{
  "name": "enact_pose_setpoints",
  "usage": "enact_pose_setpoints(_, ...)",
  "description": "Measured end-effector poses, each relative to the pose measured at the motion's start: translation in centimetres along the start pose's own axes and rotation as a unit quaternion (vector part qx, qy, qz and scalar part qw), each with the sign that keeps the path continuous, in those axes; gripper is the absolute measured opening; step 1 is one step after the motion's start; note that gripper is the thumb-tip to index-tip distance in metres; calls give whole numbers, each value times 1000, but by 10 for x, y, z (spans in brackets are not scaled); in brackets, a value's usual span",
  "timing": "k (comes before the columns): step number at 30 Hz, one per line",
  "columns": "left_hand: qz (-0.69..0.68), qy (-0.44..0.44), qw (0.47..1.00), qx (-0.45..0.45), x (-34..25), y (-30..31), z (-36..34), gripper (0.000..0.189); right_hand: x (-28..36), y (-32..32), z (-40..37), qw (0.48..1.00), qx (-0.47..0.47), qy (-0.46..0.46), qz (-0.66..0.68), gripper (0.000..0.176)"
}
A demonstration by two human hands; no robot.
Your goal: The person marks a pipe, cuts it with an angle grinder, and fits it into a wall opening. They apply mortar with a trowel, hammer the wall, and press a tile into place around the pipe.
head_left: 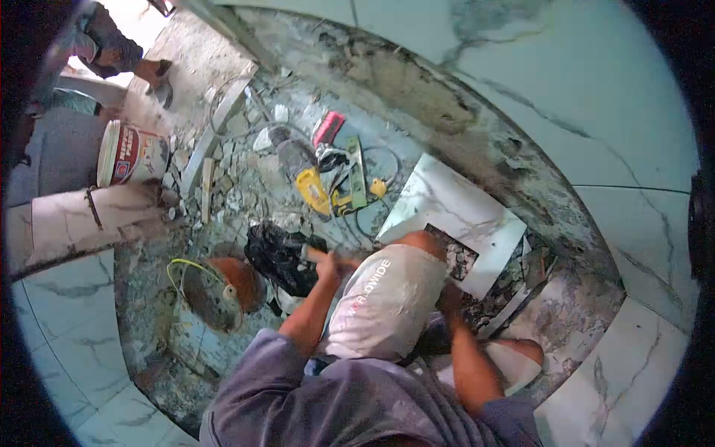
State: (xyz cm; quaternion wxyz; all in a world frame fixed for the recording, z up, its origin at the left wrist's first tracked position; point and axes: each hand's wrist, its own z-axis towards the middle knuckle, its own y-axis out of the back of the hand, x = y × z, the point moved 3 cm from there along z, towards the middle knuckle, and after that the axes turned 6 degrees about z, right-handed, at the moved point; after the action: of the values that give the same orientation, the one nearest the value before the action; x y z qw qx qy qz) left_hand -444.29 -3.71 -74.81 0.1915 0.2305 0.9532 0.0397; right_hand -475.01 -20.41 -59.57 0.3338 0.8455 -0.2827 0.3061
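My left hand (328, 270) is closed around a short pale handle (313, 255), beside a crumpled black plastic bag (275, 253). What the handle belongs to is hidden. Down by my bent knee, my right hand (450, 296) is dark and partly covered by the leg, so its fingers do not show clearly. Just beyond it lies a white marble-patterned tile (447, 195) with a rectangular cutout, and rubble (456, 257) shows through the opening. A long metal strip (514, 307) rests on the debris at the right.
A yellow power tool (313, 191), green bar (356, 173), red brush (328, 128) and cables lie on the rubble. An orange bucket (237, 279) lies tilted at left, a paint bucket (134, 155) behind it. Another person's leg (112, 52) shows upper left. Tiled walls surround the floor.
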Motion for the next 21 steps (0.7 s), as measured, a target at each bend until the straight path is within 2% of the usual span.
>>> enact_pose_setpoints(1, -77, 39, 995, 41, 13, 14, 6, 32, -3, -12, -4, 1000, 15, -7, 2, 37)
enact_pose_setpoints(3, -140, -7, 969, 204, 13, 25, -30, 22, -8, -30, -10, 999, 36, -14, 5, 36)
enact_pose_setpoints(5, -254, -78, 959, 99, 12, 23, -62, 14, -11, -37, -12, 999, 48, -20, 3, 35)
enact_pose_setpoints(7, -166, -107, 975, 99, -3, 21, -96, 11, -14, -37, -14, 998, 55, -24, -6, 34)
enact_pose_setpoints(8, -212, -105, 969, 77, -3, 16, -96, 15, -16, -35, -13, 998, 60, -25, -12, 33)
enact_pose_setpoints(9, -178, -119, 976, 44, -24, -2, -136, 18, -17, -33, -13, 997, 66, -27, -20, 32)
enact_pose_setpoints(11, -119, -245, 958, 89, -47, -20, -150, 21, -21, -28, -14, 996, 80, -31, -38, 31)
enact_pose_setpoints(13, -17, -273, 958, 83, -73, -31, -167, 25, -28, -24, -18, 993, 95, -35, -55, 30)
enact_pose_setpoints(14, -15, -294, 942, 159, -82, -35, -166, 25, -30, -21, -19, 992, 104, -33, -66, 30)
enact_pose_setpoints(15, -18, -296, 941, 160, -89, -26, -163, 25, -33, -20, -22, 990, 114, -34, -76, 29)
enact_pose_setpoints(16, 97, -373, 917, 103, -100, -16, -163, 23, -36, -20, -24, 987, 128, -34, -93, 28)
enact_pose_setpoints(17, 209, -446, 869, 53, -108, -20, -162, 21, -39, -18, -25, 983, 138, -34, -113, 28)
enact_pose_setpoints(19, 294, -432, 852, 24, -145, -42, -258, 24, -46, -10, -19, 970, 165, -26, -178, 27)
enact_pose_setpoints(20, 380, -375, 842, 74, -147, -32, -246, 25, -44, -3, -16, 955, 188, -17, -228, 26)
enact_pose_setpoints(21, 267, -318, 905, 89, -155, -54, -295, 23, -41, 7, -12, 937, 212, -8, -277, 26)
